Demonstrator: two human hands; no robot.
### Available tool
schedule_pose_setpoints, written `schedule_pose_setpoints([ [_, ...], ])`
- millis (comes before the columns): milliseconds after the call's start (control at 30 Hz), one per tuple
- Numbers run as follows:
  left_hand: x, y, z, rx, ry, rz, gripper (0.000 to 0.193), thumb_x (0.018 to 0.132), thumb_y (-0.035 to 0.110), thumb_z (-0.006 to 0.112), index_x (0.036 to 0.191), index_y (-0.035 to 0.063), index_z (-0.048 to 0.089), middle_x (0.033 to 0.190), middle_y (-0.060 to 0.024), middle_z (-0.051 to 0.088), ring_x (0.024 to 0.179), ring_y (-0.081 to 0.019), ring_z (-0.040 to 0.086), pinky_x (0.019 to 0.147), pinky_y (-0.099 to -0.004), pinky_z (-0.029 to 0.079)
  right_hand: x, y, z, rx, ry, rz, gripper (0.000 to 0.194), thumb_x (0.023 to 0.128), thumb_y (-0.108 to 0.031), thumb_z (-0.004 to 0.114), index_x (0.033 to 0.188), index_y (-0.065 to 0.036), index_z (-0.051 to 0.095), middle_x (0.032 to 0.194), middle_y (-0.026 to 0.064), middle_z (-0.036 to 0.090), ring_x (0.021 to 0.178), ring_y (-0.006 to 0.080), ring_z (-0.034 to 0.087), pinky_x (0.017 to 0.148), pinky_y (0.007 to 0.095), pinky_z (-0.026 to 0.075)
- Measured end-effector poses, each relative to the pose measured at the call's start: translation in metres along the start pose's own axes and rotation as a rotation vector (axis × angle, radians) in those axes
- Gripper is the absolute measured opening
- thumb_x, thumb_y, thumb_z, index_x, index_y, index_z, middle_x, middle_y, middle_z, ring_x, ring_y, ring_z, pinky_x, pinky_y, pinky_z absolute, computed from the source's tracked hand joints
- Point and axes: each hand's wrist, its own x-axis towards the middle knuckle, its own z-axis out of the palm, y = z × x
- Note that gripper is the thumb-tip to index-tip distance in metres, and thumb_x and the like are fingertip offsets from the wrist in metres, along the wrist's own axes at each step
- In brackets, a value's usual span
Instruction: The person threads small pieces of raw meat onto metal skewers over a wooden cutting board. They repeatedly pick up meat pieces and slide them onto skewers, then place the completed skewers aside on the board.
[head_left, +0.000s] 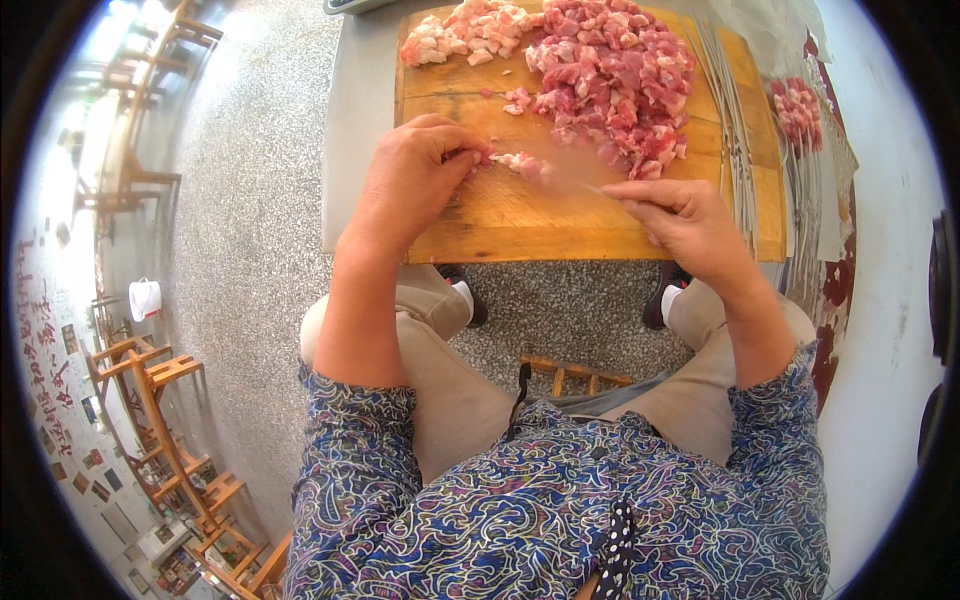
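My left hand (427, 169) pinches a small piece of raw meat (486, 154) at the tip of a skewer, over the left part of a wooden cutting board (510, 232). Meat pieces (529, 166) sit on the skewer near that tip. My right hand (675, 214) grips the skewer's other end at the board's right; its middle is blurred. Beyond my hands lies a large heap of raw cubed meat (615, 82), with a paler heap of fatty cubes (480, 30) to its left. Bare metal skewers (731, 142) lie along the board's right side.
Loaded meat skewers (799, 120) lie right of the board, near clear plastic (780, 22). Part of a tray (360, 6) shows at the top left. Wooden stools and tables (172, 367) stand far left. A small wooden stool (577, 371) is beneath me.
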Motion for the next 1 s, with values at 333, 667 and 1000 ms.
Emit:
schedule_pose_setpoints([
  [333,0.002,0.003,-0.002,-0.022,0.024,-0.018,0.018,0.099,0.009,0.078,0.113,-0.0007,0.082,0.109,-0.0124,0.077,0.098,-0.0218,0.074,0.089,-0.0333,0.058,0.014,-0.007,0.031,-0.122,0.066,-0.163,0.024,0.106,-0.009,0.071,0.125,0.000,0.081,0.093,0.0148,0.082,0.079,0.0099,0.067,0.075,0.0295,0.055],
  [667,0.031,0.043,0.030,-1.295,0.366,-0.150,0.064,0.119,0.059,0.036,0.132,0.0037,0.065,0.126,-0.0099,0.071,0.118,-0.0230,0.067,0.101,-0.0402,0.057,0.006,-0.023,0.045,-0.013,0.288,-0.397,0.026,0.107,-0.006,0.071,0.132,0.001,0.077,0.114,0.0140,0.083,0.101,0.0137,0.077,0.088,0.0307,0.060],
  [1000,0.039,0.069,0.043,-1.647,0.440,-0.314,0.051,0.115,0.058,0.051,0.081,0.0203,0.046,0.060,0.0073,0.039,0.043,-0.0047,0.031,0.039,-0.0221,0.028,0.012,-0.016,0.079,-0.095,0.352,-0.493,0.015,0.109,-0.015,0.065,0.118,-0.003,0.069,0.098,0.0278,0.074,0.092,0.0470,0.074,0.076,0.0513,0.058],
])
